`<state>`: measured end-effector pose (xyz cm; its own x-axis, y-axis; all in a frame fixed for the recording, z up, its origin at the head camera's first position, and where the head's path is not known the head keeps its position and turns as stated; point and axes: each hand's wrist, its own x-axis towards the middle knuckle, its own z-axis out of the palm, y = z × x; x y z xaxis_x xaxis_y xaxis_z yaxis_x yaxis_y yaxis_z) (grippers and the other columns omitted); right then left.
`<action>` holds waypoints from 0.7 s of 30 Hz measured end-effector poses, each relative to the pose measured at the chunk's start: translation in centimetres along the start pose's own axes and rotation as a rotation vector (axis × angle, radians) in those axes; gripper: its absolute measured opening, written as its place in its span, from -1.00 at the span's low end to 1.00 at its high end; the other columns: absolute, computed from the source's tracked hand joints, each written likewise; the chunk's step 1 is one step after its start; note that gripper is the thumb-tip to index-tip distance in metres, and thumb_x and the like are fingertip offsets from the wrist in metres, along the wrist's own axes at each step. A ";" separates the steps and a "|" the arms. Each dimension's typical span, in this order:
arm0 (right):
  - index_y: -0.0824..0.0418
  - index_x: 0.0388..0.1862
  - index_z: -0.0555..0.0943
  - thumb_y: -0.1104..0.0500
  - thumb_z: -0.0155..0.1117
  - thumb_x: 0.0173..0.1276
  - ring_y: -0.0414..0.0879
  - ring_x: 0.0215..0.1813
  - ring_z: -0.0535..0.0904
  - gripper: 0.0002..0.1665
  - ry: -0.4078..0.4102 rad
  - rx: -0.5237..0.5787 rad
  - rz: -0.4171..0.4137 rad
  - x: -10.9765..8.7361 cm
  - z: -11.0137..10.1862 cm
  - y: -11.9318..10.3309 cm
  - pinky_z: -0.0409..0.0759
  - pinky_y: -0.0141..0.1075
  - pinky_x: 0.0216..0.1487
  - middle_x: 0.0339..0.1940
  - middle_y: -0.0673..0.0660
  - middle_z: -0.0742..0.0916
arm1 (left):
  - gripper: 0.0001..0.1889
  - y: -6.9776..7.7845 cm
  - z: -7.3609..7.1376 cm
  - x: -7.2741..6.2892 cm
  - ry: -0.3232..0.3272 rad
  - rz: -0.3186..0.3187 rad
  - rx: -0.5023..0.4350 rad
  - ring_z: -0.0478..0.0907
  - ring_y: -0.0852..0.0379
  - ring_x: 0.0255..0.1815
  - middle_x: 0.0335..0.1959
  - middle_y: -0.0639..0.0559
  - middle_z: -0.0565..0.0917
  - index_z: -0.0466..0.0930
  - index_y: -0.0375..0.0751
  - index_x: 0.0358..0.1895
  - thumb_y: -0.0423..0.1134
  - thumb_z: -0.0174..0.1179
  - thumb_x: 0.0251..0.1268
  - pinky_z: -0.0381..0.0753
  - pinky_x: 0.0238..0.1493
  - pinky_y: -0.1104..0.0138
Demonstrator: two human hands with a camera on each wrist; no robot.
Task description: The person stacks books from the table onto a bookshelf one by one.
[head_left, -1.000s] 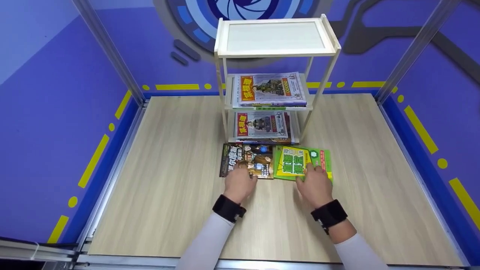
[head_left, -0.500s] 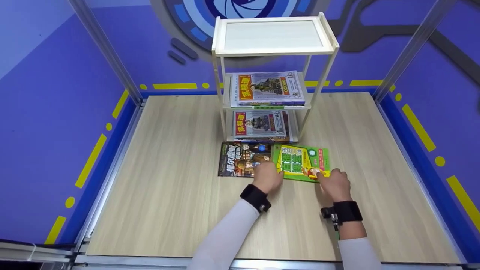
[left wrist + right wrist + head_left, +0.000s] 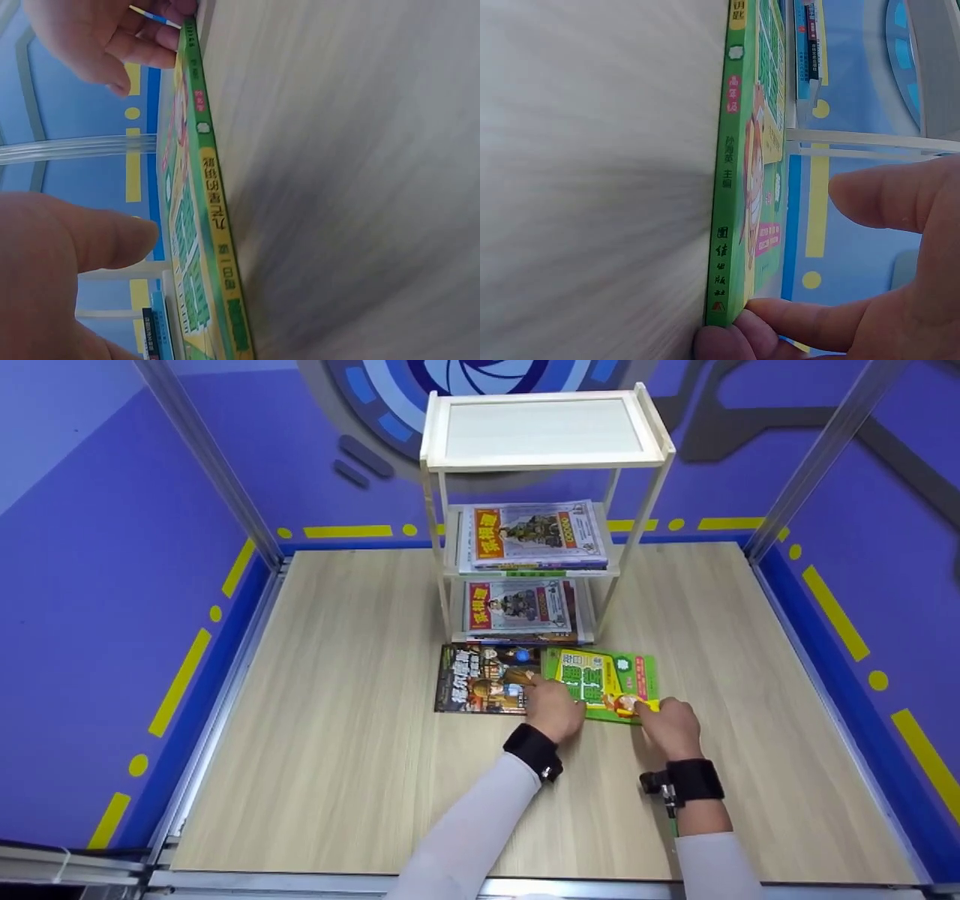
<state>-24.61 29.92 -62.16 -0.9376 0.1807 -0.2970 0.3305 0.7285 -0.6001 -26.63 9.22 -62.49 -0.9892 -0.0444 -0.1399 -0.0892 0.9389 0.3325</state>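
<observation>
A green and yellow book (image 3: 630, 671) lies flat, with its spine (image 3: 727, 161) facing the front. My right hand (image 3: 673, 726) is at its front right corner; in the right wrist view the fingertips (image 3: 754, 330) meet the spine's end while the thumb (image 3: 877, 195) stands apart above the cover. My left hand (image 3: 553, 711) reaches over the book's left end, its fingers toward the neighbouring dark comic-style book (image 3: 469, 679). The left thumb (image 3: 120, 238) is held apart from the green cover in the left wrist view; the other left fingers are mostly hidden there.
Right behind both books stands a pale wooden rack (image 3: 547, 431). Stacked books fill its middle shelf (image 3: 540, 536) and bottom shelf (image 3: 517, 607). The wood-grain table (image 3: 337, 720) ends at a metal front rail (image 3: 300, 883), and blue-purple walls (image 3: 97, 622) enclose it.
My left hand has moved right, from the dark book to the green book's left end. The right hand has slid right to the green book's corner. Both books stay nearly in place.
</observation>
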 end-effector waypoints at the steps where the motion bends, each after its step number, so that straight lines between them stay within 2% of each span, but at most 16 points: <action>1: 0.64 0.22 0.52 -0.16 0.15 0.57 0.18 -0.11 0.61 -0.19 -0.001 -0.002 -0.002 0.0 -0.1 0.0 0.62 -0.11 -0.15 0.07 0.56 0.69 | -0.36 0.1 0.1 -0.1 0.002 -0.005 0.000 0.60 -0.21 0.08 0.24 -0.37 0.57 0.79 -0.41 -0.03 0.23 0.29 0.41 0.65 0.04 0.14; 4: 0.61 0.13 0.56 -0.15 0.14 0.57 0.16 -0.17 0.60 -0.24 0.003 -0.011 -0.001 -0.1 -0.3 0.3 0.59 -0.12 -0.20 -0.07 0.49 0.71 | -0.34 0.4 0.3 -0.3 0.002 0.001 0.030 0.57 -0.19 0.09 0.22 -0.35 0.53 0.77 -0.43 0.00 0.25 0.28 0.41 0.66 0.01 0.18; 7: 0.53 -0.05 0.60 -0.13 0.12 0.57 0.07 -0.32 0.52 -0.35 0.008 -0.021 0.023 -0.4 -0.4 0.6 0.46 -0.22 -0.38 -0.33 0.29 0.65 | -0.30 0.6 0.7 -0.7 0.006 0.018 0.053 0.56 -0.17 0.11 0.24 -0.35 0.50 0.74 -0.46 0.04 0.26 0.28 0.40 0.68 0.03 0.20; 10: 0.45 -0.18 0.60 -0.13 0.09 0.57 0.00 -0.44 0.49 -0.41 0.010 -0.021 0.053 -0.7 -0.5 0.9 0.40 -0.27 -0.49 -0.48 0.14 0.56 | -0.27 0.8 1.0 -0.9 0.019 0.029 0.074 0.55 -0.16 0.14 0.25 -0.37 0.54 0.71 -0.47 0.09 0.28 0.25 0.43 0.65 0.10 0.18; 12: 0.43 -0.22 0.58 -0.14 0.08 0.58 -0.02 -0.50 0.48 -0.41 0.012 -0.016 0.068 -0.8 -0.6 0.9 0.40 -0.28 -0.54 -0.53 0.11 0.54 | -0.25 0.9 1.1 -0.9 0.034 0.040 0.125 0.55 -0.14 0.12 0.20 -0.33 0.62 0.71 -0.44 0.11 0.32 0.19 0.46 0.59 0.14 0.14; 16: 0.41 -0.28 0.58 -0.17 0.04 0.60 -0.05 -0.59 0.50 -0.38 0.019 -0.004 0.087 -1.0 -0.9 1.0 0.41 -0.29 -0.59 -0.62 0.08 0.55 | -0.23 1.5 1.3 -1.0 0.052 0.035 0.206 0.58 -0.05 -0.06 -0.01 -0.18 0.72 0.72 -0.37 0.08 0.41 0.11 0.46 0.50 -0.03 0.15; 21: 0.34 -0.46 0.57 -0.19 0.00 0.61 -0.03 -0.63 0.50 -0.33 0.069 -0.076 0.073 -1.0 -1.1 1.5 0.38 -0.27 -0.58 -0.71 0.07 0.56 | -0.31 2.2 1.7 -1.2 0.052 -0.015 0.088 0.61 0.04 -0.27 -0.21 -0.09 0.69 0.70 -0.34 -0.07 0.36 0.18 0.43 0.48 -0.28 0.22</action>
<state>-23.27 31.58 -61.92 -0.9175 0.2781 -0.2844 0.3913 0.7594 -0.5198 -25.41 11.91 -63.22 -0.9927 -0.0746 -0.0946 -0.0960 0.9642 0.2474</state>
